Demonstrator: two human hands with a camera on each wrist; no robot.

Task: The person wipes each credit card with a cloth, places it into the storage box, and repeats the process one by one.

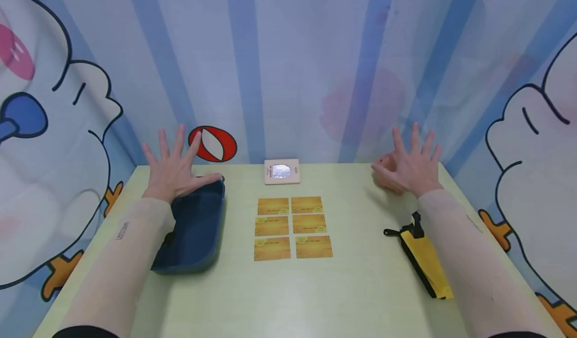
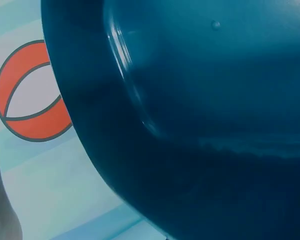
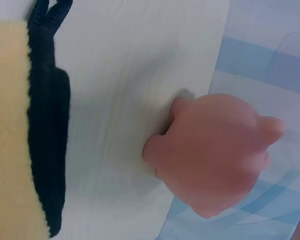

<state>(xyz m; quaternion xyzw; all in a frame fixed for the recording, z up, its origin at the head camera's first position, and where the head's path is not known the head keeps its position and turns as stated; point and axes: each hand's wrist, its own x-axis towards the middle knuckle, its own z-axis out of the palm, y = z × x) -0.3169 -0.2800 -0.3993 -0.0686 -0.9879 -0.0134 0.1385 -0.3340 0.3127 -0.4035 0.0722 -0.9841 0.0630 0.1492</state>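
My left hand (image 1: 169,175) is raised with fingers spread, overlapping the far left part of a dark blue plastic bin (image 1: 196,235) in the head view. The bin's curved rim and inner wall (image 2: 80,95) fill most of the left wrist view. On the other side, my right hand (image 1: 412,167) is also spread and holds nothing. Partly hidden behind it is a pink, rounded piggy-bank-like figure (image 3: 215,150) with stubby feet, standing near the table's far edge. Below the right wrist lies a yellow cloth pouch (image 1: 425,263) with black edging and a black strap, partly covered by the sleeve.
Several gold-orange cards (image 1: 272,226) lie in two columns mid-table. Behind them, by the far edge, sits a small pale pink box-like item (image 1: 282,172) with a shiny window. A printed blue striped cloth backdrop (image 1: 288,77) rises around the table (image 1: 288,298).
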